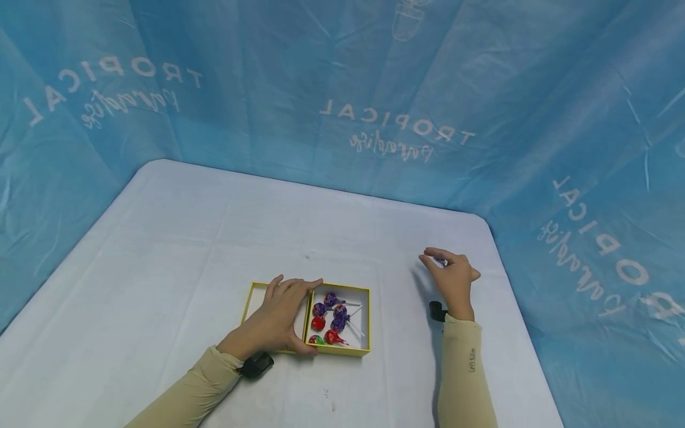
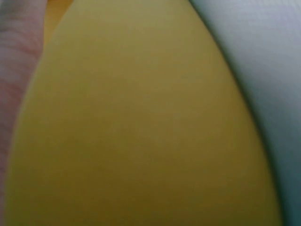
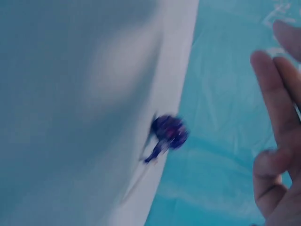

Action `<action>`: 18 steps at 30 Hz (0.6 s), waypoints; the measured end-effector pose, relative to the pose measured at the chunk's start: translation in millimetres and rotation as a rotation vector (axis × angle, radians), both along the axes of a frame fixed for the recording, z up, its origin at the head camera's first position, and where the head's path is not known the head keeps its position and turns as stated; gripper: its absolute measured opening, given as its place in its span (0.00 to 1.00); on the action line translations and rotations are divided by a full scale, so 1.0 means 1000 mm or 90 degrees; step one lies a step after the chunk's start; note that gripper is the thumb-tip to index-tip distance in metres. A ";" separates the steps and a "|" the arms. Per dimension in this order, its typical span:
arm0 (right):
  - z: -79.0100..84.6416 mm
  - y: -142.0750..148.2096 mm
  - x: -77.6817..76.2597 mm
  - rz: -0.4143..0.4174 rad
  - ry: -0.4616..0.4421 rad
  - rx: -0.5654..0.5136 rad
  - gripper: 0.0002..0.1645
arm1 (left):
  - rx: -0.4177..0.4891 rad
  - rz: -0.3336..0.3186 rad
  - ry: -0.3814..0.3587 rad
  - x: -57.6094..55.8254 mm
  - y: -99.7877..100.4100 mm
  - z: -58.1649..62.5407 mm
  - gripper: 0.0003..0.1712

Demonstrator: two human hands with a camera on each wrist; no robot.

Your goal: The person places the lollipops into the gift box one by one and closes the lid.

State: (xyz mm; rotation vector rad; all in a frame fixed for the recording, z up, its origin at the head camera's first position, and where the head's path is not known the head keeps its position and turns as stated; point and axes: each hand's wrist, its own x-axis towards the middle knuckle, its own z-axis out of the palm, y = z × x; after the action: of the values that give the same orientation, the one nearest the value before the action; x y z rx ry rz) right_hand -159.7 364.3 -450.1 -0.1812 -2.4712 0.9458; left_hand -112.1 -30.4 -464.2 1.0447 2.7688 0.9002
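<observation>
A yellow-edged box (image 1: 369, 321) with a white inside stands on the table, and its right compartment holds several wrapped lollipops (image 1: 333, 337), purple and red, one partly green. Across the box's left part my left hand (image 1: 278, 315) grips it, thumb at the near side and fingers at the far edge; it hides much of that part. A yellow wall (image 2: 150, 113) fills most of the left wrist view. My right hand (image 1: 452, 276) hovers at the table's right side, fingers extended. Close by is a purple lollipop (image 3: 170, 132) with a white stick, apart from the fingers in the right wrist view.
A white cloth covers the table (image 1: 225, 220). Blue printed curtains (image 1: 396, 137) hang along its far, left and right sides. The table's right edge (image 1: 511, 291) runs just beyond my right hand.
</observation>
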 end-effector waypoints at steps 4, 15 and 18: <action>-0.006 0.014 -0.003 -0.068 -0.004 0.002 0.14 | 0.007 -0.007 -0.005 0.000 0.001 0.000 0.75; -0.010 0.034 -0.016 -0.147 -0.105 0.004 0.22 | 0.004 0.000 0.000 -0.001 0.000 -0.003 0.75; -0.012 0.037 -0.018 -0.149 -0.116 0.004 0.23 | 0.008 0.002 0.005 -0.001 -0.001 -0.004 0.75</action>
State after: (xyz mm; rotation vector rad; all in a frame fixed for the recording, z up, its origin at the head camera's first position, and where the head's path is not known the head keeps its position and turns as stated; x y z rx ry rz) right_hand -177.8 401.4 -461.7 -0.5648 -2.5453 0.8536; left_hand -113.1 -30.9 -467.8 1.0487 2.7747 0.9168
